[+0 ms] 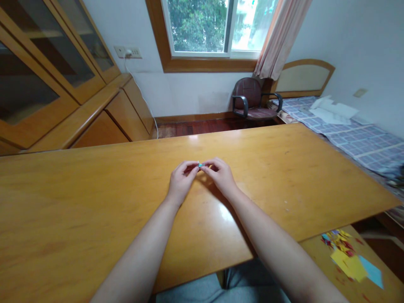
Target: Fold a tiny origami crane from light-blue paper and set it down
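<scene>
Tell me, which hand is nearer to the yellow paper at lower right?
The right. The right hand is above and left of the yellow paper in the picture; the left hand is farther left.

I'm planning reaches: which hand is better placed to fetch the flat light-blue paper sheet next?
Probably the right hand: the light-blue sheet lies on that side, farther from the left hand. Both seem to pinch a small turquoise piece, so the right would release first.
</scene>
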`<state>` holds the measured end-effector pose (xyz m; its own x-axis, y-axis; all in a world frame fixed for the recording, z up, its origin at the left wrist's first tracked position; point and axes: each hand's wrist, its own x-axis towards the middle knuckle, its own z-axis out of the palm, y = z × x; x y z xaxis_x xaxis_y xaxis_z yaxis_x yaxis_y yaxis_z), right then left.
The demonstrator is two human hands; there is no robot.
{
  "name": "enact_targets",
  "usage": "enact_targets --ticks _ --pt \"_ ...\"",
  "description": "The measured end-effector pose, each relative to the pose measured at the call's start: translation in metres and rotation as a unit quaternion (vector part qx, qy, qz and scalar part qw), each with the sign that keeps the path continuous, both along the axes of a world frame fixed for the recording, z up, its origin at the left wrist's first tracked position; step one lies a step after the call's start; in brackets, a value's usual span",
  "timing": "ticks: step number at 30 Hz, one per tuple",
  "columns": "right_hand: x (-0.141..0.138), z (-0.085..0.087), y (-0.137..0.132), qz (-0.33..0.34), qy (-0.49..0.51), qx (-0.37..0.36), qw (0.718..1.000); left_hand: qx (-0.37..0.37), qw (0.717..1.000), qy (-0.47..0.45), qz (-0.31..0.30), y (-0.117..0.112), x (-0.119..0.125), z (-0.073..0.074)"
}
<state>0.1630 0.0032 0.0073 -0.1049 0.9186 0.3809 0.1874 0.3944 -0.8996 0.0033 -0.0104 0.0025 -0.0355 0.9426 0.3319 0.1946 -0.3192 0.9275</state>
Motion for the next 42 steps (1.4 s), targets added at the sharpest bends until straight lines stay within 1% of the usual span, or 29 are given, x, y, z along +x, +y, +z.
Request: enact_targets --ticks 5,10,13,20,26,28,33,37,42 --pt "0.001 0.002 0.000 0.001 -0.005 0.015 1.000 -0.001 1.000 -0.012 -0.016 -0.001 0.000 0.003" --pt "0.001 0.004 -0.001 0.013 -0.001 0.016 1.000 0.019 1.000 0.007 -0.006 -0.001 0.000 0.006" --pt "0.001 0.004 -0.001 0.012 0.000 0.007 1.000 0.012 1.000 -0.002 -0.005 -0.001 0.001 0.006" --pt "0.001 0.004 -0.002 0.018 -0.003 0.003 1.000 -0.036 0.997 -0.061 -0.012 0.001 0.001 0.004" --pt "0.001 0.006 -0.004 0.056 0.006 -0.010 0.998 -0.054 0.989 -0.140 0.003 0.007 0.000 -0.002" --pt "0.001 0.006 -0.004 0.049 -0.002 0.001 0.999 -0.061 0.986 -0.158 0.002 0.008 0.000 -0.004" --pt "0.001 0.004 -0.003 0.004 -0.010 0.019 1.000 -0.078 0.978 -0.193 -0.013 0.008 0.001 -0.006" --pt "0.001 0.003 -0.002 0.005 -0.006 0.035 0.999 -0.093 0.970 -0.222 -0.026 0.008 0.001 -0.005" --pt "0.001 0.002 -0.001 0.006 0.019 0.021 1.000 -0.117 0.956 -0.264 -0.060 0.007 0.002 -0.002"
